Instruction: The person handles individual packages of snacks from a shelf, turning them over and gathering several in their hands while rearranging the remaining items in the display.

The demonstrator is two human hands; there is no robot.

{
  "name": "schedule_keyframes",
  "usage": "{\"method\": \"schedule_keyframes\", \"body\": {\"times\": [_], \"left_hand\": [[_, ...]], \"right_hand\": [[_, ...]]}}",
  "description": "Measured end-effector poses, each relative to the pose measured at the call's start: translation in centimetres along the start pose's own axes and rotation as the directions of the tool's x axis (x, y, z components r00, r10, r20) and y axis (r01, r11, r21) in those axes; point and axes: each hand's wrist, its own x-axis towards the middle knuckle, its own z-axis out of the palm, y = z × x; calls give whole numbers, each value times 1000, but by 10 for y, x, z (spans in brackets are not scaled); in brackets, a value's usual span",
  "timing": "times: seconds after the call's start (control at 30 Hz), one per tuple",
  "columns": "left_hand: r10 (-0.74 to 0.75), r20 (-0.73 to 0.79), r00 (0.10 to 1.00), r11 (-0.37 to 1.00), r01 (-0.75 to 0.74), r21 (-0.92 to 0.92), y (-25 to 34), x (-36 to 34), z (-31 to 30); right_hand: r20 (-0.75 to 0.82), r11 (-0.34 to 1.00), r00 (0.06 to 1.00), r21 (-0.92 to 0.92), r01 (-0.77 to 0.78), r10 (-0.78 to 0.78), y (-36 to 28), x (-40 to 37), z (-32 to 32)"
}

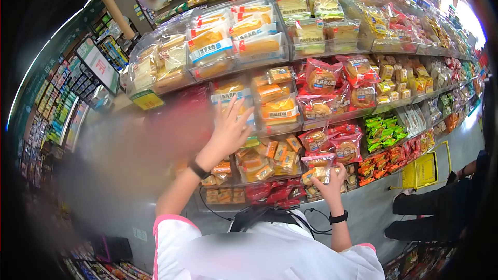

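My left hand [231,127] reaches over the middle shelf with its fingers spread, right at a clear bread package [232,96] with a blue and white label. To its right, a bin holds stacked yellow and orange bread packs [279,113]. Lower down, my right hand [332,180] grips a small clear-wrapped pastry pack [317,174] with yellow print. Just above that pack lie round buns in red wrappers [346,147]. Small orange-wrapped cakes [280,156] fill the bin between my hands. A dark band is on each wrist.
Larger bread packs [210,41] stand in clear bins on the top shelf. Green bags [384,132] and other snacks continue to the right. A yellow shopping basket [421,170] is on the floor near a person's dark trouser legs [436,207]. A price sign [97,67] stands at left.
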Motion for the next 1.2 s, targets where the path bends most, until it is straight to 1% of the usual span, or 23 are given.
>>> {"method": "schedule_keyframes", "body": {"times": [0.03, 0.07, 0.17, 0.2, 0.3, 0.33, 0.43, 0.47, 0.53, 0.6, 0.63, 0.67, 0.73, 0.83, 0.9, 0.97, 1.07, 1.1, 1.13, 1.17, 1.2], "left_hand": [[-19, 24, 1000, 1000, 19, -7, -2, -15, -5], [-46, 21, 999, 999, 46, -28, -3, -30, -11], [-186, 98, 978, 971, 198, -132, -8, -77, -20], [-222, 94, 971, 962, 234, -143, -5, -91, -26], [-311, 187, 932, 923, 343, -174, -7, -144, -28], [-331, 154, 931, 921, 354, -162, -2, -157, -31], [-413, 215, 885, 866, 454, -208, 6, -205, -29], [-441, 248, 863, 839, 494, -226, 9, -216, -28], [-489, 318, 813, 780, 570, -258, 17, -237, -27], [-511, 340, 790, 763, 599, -244, 23, -254, -20], [-521, 352, 778, 755, 612, -236, 25, -261, -17], [-509, 343, 789, 767, 597, -234, 27, -264, -16], [-508, 361, 782, 756, 606, -248, 31, -267, -15], [-510, 414, 754, 726, 636, -263, 36, -266, -12], [-492, 447, 747, 727, 635, -262, 38, -265, -7], [-455, 470, 756, 750, 610, -256, 39, -264, 2], [-396, 519, 757, 759, 588, -278, 42, -254, 6], [-381, 529, 758, 765, 580, -280, 42, -253, 10], [-366, 539, 759, 771, 571, -282, 41, -253, 14], [-349, 548, 760, 776, 562, -286, 42, -251, 17], [-334, 576, 746, 777, 564, -279, 42, -248, 19]], "right_hand": [[5, 1000, 1000, 16, 26, -26, -7, 5, 2], [4, 999, 999, -17, 52, -52, -13, 10, 5], [50, 994, 993, -25, 104, -102, -27, 19, 15], [91, 992, 990, -52, 113, -108, -34, 20, 17], [137, 978, 976, -92, 185, -171, -42, 18, 34], [166, 966, 963, -111, 234, -214, -48, 18, 37], [221, 906, 911, -170, 389, -349, -62, 17, 55], [205, 863, 871, -160, 479, -446, -60, 20, 64], [181, 833, 849, -177, 524, -496, -65, 23, 80], [168, 816, 833, -173, 552, -528, -67, 27, 94], [163, 829, 840, -145, 539, -518, -68, 30, 98], [159, 842, 847, -118, 526, -506, -70, 33, 102], [150, 877, 875, -73, 474, -460, -72, 37, 105], [133, 952, 943, 66, 299, -305, -66, 37, 99], [128, 964, 966, 171, 203, -226, -51, 35, 88], [108, 973, 983, 194, 124, -147, -40, 28, 68], [-6, 951, 1000, 310, -8, 11, -3, 7, 44], [3, 873, 995, 480, -85, 95, 8, -1, 36], [22, 759, 984, 633, -150, 176, 19, -10, 27], [51, 615, 967, 763, -200, 251, 28, -16, 19], [74, 576, 948, 779, -248, 308, 34, -20, 13]]}}
